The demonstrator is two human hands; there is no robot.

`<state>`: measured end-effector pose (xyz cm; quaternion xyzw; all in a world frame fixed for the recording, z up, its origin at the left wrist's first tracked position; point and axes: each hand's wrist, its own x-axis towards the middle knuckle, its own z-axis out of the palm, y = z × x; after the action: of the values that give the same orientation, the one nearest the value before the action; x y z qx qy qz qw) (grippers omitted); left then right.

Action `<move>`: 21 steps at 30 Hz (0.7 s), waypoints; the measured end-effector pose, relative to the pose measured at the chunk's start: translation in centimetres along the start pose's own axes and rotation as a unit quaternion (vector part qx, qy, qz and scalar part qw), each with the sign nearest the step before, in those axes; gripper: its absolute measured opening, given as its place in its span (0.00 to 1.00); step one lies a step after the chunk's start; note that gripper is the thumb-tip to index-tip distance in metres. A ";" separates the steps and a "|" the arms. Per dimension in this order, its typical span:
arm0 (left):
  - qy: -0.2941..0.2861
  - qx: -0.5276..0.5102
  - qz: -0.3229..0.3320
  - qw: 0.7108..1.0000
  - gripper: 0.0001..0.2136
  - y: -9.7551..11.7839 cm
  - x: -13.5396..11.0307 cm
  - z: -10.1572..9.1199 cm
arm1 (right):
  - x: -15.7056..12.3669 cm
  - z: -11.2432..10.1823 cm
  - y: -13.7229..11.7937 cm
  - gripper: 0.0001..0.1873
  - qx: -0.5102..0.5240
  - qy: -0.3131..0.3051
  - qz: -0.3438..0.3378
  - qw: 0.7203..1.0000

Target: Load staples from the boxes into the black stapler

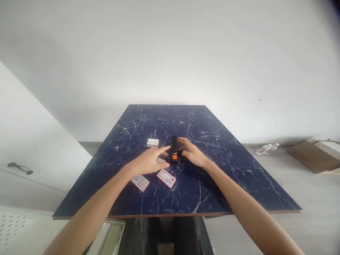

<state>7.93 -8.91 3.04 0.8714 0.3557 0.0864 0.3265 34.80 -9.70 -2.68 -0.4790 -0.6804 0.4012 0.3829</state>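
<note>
A black stapler [174,144] with an orange patch at its near end stands on the dark blue marbled table [170,122]. My left hand [150,160] is on its left side, index finger and thumb spread apart, the index tip close to the stapler. On the other side, my right hand [191,151] has loosely bent, parted fingers, with the tips at or touching the stapler's edge. Two flat red-and-white packs, one [166,178] in front and another [140,182] partly under my left forearm, lie nearby. A small white box [152,142] sits beyond my left hand.
Part of another pale printed item [160,160] shows behind my left thumb. A white wall [170,53] rises behind the table. On the floor to the right are a clear plastic bottle [267,148] and a cardboard box [309,154]. A white cabinet door [29,134] stands at the left.
</note>
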 end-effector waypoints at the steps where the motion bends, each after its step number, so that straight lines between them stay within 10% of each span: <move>1: 0.000 0.034 0.000 0.999 0.37 -0.5 -0.2 -0.4 | 0.0 -0.1 0.0 0.39 -0.010 0.004 0.001 1.000; 21: 0.080 -0.052 0.034 0.995 0.31 -1.0 1.5 2.8 | -0.1 0.2 -0.3 0.35 -0.101 0.016 -0.024 0.994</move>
<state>9.54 -8.76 0.09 0.8554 0.3456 0.1853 0.3384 34.54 -9.89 -2.52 -0.5051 -0.7225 0.3137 0.3528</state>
